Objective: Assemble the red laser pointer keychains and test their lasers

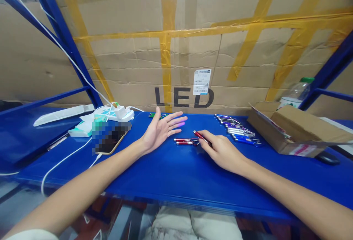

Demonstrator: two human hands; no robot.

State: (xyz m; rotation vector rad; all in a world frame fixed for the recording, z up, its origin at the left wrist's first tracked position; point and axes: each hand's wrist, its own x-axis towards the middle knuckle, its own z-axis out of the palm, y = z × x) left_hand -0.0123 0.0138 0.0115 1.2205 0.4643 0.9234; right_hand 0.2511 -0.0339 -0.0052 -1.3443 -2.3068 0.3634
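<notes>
My left hand (161,129) is held open, palm up, above the blue table (176,174), and a purple light spot falls on its fingertips. My right hand (220,150) is closed around a small red pen-shaped flashlight (200,136) that points toward the left palm. Two more red flashlights (184,141) lie on the table between my hands. A row of several blue and purple flashlights (237,129) lies to the right of my right hand.
An open cardboard box (295,129) sits at the right, with a plastic bottle (296,93) behind it. A phone (110,142), a white power strip (116,114) and white cables lie at the left. Taped cardboard marked LED (183,98) forms the back wall.
</notes>
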